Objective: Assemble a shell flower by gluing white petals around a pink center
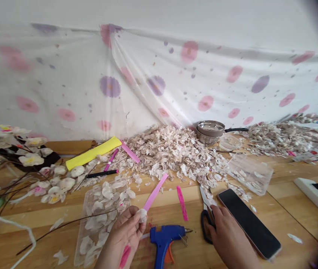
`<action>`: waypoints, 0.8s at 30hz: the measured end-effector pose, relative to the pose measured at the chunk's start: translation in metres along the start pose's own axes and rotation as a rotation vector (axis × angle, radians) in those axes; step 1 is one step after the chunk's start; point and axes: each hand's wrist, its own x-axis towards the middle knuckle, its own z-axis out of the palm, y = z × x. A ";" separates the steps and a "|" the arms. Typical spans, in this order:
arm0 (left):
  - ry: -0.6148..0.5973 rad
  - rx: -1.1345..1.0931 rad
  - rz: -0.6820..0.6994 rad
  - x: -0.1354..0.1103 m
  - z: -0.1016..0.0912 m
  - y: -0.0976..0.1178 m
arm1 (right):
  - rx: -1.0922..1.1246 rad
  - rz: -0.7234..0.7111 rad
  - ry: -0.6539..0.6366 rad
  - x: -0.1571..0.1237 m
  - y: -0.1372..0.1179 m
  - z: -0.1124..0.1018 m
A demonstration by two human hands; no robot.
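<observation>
Flowers (30, 160) are lying at the far left of the desk (296, 209), with a clear tray (97, 224) of white petals just right of them. The left hand (129, 229) is rising from the bottom edge over the tray's right side, wrist low and fingers curling upward, pinching a pink strip (155, 192) together with a petal (142, 215). The strip's long axis is running from lower left to upper right; its free end is pointing away toward the heap of petals (172, 153), and its other end is showing below the palm. A blue glue gun (164, 239) is lying just right of this hand, nozzle pointing right. The scissors (206, 215) are lying blades away, tips aiming up and slightly left. The right hand (227, 237) is resting palm down, fingertips touching the black handles; I cannot tell whether it is gripping them. A phone (248, 222) is lying just beside it, right.
</observation>
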 end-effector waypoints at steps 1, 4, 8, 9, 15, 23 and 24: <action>0.005 0.011 0.015 0.001 0.000 0.000 | -0.005 0.013 -0.028 0.000 0.000 -0.003; -0.018 0.067 0.074 0.001 0.000 0.000 | -0.004 0.057 -0.086 -0.001 0.002 -0.008; -0.076 0.142 0.109 0.001 0.002 -0.001 | 0.005 0.099 -0.176 -0.001 0.000 -0.014; -0.078 0.148 0.111 0.001 0.002 -0.001 | -0.004 0.109 -0.177 -0.001 -0.001 -0.015; -0.031 0.089 0.112 0.000 0.005 0.000 | 0.203 0.152 0.030 0.003 0.008 -0.009; -0.009 0.017 0.102 -0.002 0.011 0.001 | 1.277 0.091 0.070 0.004 0.010 -0.017; -0.016 0.002 0.101 -0.002 0.013 0.001 | 1.433 0.108 0.041 0.004 0.003 -0.017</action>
